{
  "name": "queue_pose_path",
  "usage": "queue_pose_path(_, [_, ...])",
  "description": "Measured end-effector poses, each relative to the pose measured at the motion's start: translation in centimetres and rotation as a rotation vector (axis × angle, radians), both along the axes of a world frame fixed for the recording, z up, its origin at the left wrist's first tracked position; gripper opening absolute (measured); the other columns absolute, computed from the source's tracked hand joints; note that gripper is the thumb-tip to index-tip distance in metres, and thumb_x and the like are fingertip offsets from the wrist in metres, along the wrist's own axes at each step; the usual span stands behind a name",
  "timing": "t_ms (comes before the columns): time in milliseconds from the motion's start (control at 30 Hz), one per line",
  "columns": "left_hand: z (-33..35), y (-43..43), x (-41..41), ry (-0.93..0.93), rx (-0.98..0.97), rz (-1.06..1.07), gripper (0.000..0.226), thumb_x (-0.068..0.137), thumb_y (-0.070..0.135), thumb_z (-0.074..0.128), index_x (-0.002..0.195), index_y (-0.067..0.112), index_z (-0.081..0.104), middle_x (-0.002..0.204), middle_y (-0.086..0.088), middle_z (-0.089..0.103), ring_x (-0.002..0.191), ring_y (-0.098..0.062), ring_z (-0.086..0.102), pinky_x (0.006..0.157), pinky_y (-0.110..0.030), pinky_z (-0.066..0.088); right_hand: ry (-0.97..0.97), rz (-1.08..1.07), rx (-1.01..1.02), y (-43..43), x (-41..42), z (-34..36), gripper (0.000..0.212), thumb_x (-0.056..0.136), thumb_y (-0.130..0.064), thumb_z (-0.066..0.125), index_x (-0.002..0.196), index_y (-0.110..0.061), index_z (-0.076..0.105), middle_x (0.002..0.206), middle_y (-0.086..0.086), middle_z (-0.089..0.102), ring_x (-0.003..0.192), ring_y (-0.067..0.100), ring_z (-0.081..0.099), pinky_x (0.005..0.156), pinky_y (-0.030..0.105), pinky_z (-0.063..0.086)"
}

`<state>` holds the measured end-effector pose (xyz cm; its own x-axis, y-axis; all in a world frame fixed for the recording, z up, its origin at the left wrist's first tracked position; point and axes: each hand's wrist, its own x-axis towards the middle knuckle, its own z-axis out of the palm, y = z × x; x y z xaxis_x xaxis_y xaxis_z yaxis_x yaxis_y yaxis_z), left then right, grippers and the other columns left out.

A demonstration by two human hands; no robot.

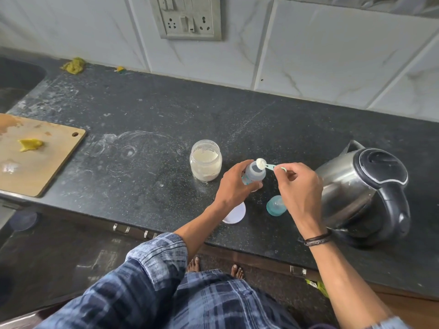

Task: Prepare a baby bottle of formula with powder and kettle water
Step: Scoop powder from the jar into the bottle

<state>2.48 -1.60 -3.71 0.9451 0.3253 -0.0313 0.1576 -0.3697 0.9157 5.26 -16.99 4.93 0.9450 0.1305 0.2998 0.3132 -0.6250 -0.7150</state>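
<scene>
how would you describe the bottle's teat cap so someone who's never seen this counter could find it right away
Start at the steel electric kettle on the right of the black stone counter. Just left of its base, under the right hand, lies a small round translucent teal teat cap. Unlike the flat white disc lid to its left, it is teal and domed.

Shiny steel kettle [342, 184], speckled stone counter [147, 176], wooden board [40, 162]
</scene>
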Motion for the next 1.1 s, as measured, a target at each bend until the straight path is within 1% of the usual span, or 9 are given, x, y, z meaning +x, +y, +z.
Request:
queue_pose_path(67, [0.1, -0.1, 0.0, -0.010, -0.003, 0.008, 0.064, 0.073, 0.035, 0.084, 0.132, 0.030, 0.058, 0.126, 0.012, 0.066, 0.111, -0.010, 0.063, 0.100, -0.043, 0.053, -0.109, 0.040, -0.070, 0.0, -0.2, -0.5, 0.008, 0.087, -0.007, 0.072, 0.082, -0.010, 0.076, 0.077, 0.003, 0.071, 0.067, 0.024, 0.064, 0.065, 0.032, 0.047])
queue_pose_path(100, [0.1, -0.1, 0.0, -0.010, -0.005, 0.012, 0.064, 0.072, 0.036, 0.084, 0.131, 0.030, 0.059, 0.125, 0.013, 0.067, 0.111, -0.009, 0.063, 0.100, -0.043, 0.053, -0.143, 0.056, -0.100, 0.0, -0.2, -0.7, 0.008, 0.088, -0.006, 0.072, 0.082, -0.010, 0.076, 0.076, 0.004, 0.069, 0.065, 0.025, 0.063, 0.063, 0.033, 0.046])
queue_pose_path(233, [0.0, -0.2, 0.2, -0.008, -0.018, 0.016, 0.065, 0.071, 0.041, 0.083, 0.131, 0.031, 0.060, 0.125, 0.012, 0.067, 0.111, -0.009, 0.064, 0.099, -0.043, 0.054, -0.235, 0.101, -0.182, -0.1, -0.5, -1.2, 0.007, 0.090, -0.006, 0.072, 0.085, -0.010, 0.074, 0.078, 0.004, 0.065, 0.064, 0.028, 0.061, 0.057, 0.037, 0.050])
queue_pose_path(367, [-0.2, -0.2, 0.4, -0.014, -0.016, 0.025, 0.064, 0.072, 0.043, 0.085, 0.131, 0.031, 0.060, 0.123, 0.013, 0.068, 0.110, -0.009, 0.064, 0.097, -0.043, 0.055, -0.313, 0.132, -0.246, -0.1, -0.6, -1.6, 0.004, 0.090, -0.004, 0.072, 0.089, -0.007, 0.075, 0.076, 0.006, 0.060, 0.064, 0.030, 0.059, 0.055, 0.035, 0.046])
queue_pose_path(533, [-0.5, -0.2, 0.6, -0.020, -0.009, 0.031, 0.065, 0.073, 0.044, 0.085, 0.132, 0.031, 0.060, 0.124, 0.012, 0.068, 0.111, -0.009, 0.064, 0.097, -0.041, 0.055, -0.415, 0.192, -0.312, -0.3, -0.8, -2.4, 0.004, 0.090, -0.001, 0.072, 0.092, -0.003, 0.075, 0.073, 0.009, 0.059, 0.062, 0.031, 0.058, 0.052, 0.039, 0.049])
queue_pose_path(733, [-0.7, -0.1, 0.7, -0.026, -0.007, 0.029, 0.065, 0.072, 0.042, 0.084, 0.132, 0.029, 0.060, 0.123, 0.011, 0.068, 0.110, -0.011, 0.065, 0.096, -0.041, 0.056, -0.442, 0.219, -0.328, -0.6, -0.8, -2.9, 0.007, 0.094, -0.004, 0.068, 0.095, -0.002, 0.075, 0.074, 0.008, 0.059, 0.063, 0.029, 0.058, 0.053, 0.039, 0.052])
queue_pose_path(1100, [-0.8, -0.1, 0.8, -0.025, 0.000, 0.024, 0.066, 0.073, 0.045, 0.083, 0.132, 0.030, 0.060, 0.123, 0.010, 0.068, 0.111, -0.011, 0.065, 0.096, -0.041, 0.056, -0.446, 0.234, -0.336, -0.6, -0.8, -2.6, 0.005, 0.092, -0.001, 0.071, 0.095, -0.001, 0.075, 0.073, 0.007, 0.060, 0.062, 0.028, 0.057, 0.054, 0.037, 0.050])
